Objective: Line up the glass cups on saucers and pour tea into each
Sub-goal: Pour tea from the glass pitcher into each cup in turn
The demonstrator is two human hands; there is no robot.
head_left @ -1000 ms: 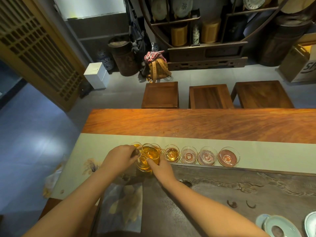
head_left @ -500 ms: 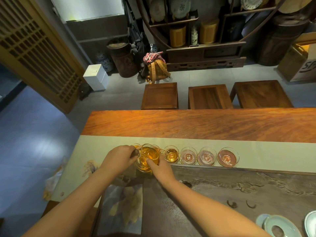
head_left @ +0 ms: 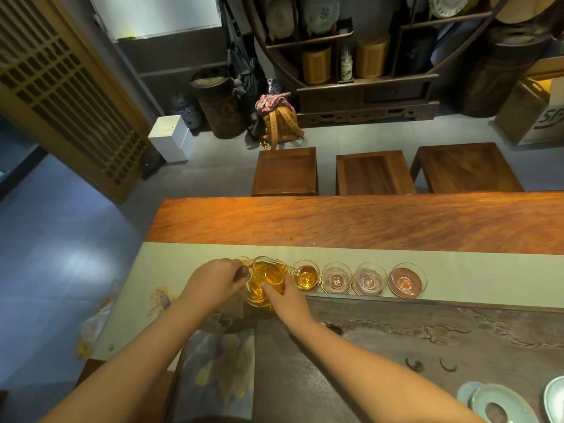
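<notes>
A row of glass cups on saucers runs along the pale table runner (head_left: pixel 476 276). One cup (head_left: pixel 305 276) holds amber tea. Three cups to its right (head_left: pixel 335 281) (head_left: pixel 369 279) (head_left: pixel 406 281) look empty and pinkish. A glass pitcher (head_left: pixel 268 271) of amber tea hangs tilted over the left end of the row. My left hand (head_left: pixel 213 282) grips its dark handle. My right hand (head_left: pixel 285 300) rests its fingers against the pitcher's near side. Cups under the pitcher are mostly hidden.
A dark carved tea tray (head_left: pixel 412 346) lies near me, with pale ceramic dishes (head_left: pixel 500 404) at its right corner. A folded cloth (head_left: pixel 219 370) lies left of it. Beyond the wooden table (head_left: pixel 351 221) stand three stools (head_left: pixel 285 170) and shelving.
Both hands and the pitcher have stayed almost still over the left cups; the view has shifted only slightly.
</notes>
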